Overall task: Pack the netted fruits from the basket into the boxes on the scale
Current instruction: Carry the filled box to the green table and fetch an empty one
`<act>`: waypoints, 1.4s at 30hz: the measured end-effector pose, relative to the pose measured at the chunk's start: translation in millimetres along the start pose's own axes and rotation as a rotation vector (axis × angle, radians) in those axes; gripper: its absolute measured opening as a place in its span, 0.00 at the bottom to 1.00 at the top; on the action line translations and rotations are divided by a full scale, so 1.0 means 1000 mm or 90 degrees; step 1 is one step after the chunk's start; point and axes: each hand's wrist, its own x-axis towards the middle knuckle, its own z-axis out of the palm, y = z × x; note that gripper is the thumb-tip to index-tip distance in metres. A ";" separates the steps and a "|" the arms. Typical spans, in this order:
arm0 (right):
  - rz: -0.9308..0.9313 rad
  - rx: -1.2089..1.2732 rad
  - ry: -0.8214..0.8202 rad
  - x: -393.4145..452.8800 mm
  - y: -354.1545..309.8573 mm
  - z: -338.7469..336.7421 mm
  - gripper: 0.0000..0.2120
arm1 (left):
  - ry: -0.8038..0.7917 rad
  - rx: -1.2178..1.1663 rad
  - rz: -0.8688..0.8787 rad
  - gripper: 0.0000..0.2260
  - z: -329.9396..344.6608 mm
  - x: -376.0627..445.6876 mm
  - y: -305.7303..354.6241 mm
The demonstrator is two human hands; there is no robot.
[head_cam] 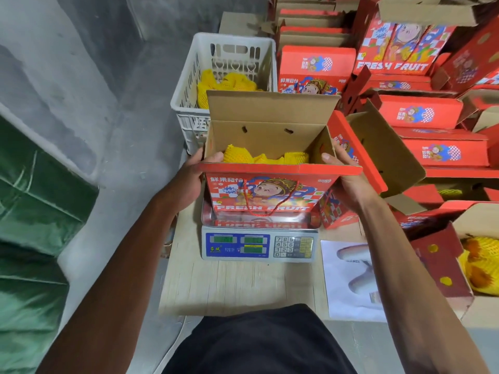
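A red printed fruit box (pixel 270 193) with its lid flaps up stands on the steel pan of a digital scale (pixel 259 245). Several fruits in yellow foam netting (pixel 266 157) lie inside it. My left hand (pixel 193 174) grips the box's left wall, thumb hooked over the rim. My right hand (pixel 344 171) grips the right wall the same way. Behind the box sits a white plastic basket (pixel 189 85) holding more yellow netted fruits (pixel 226 82).
The scale rests on a pale wooden board (pixel 237 287) with a printed paper (pixel 348 279) to its right. Stacks of red boxes (pixel 421 114), some open, fill the right side; one at the right edge holds netted fruit (pixel 483 265). Green fabric (pixel 32 225) lies at the left.
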 end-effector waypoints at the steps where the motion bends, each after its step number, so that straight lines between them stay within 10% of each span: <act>1: 0.011 -0.009 -0.008 -0.002 -0.002 -0.001 0.24 | -0.033 -0.017 -0.013 0.31 -0.003 -0.002 -0.002; 15: 0.037 -0.025 -0.041 -0.007 0.006 -0.004 0.41 | -0.062 0.232 -0.015 0.50 -0.032 0.001 -0.005; 30: 0.026 0.010 -0.019 -0.005 0.015 0.001 0.52 | 0.006 0.249 0.066 0.49 -0.020 -0.014 -0.007; 42: -0.044 -0.002 0.077 -0.021 0.011 0.019 0.31 | 0.205 0.189 0.082 0.43 -0.003 -0.025 -0.009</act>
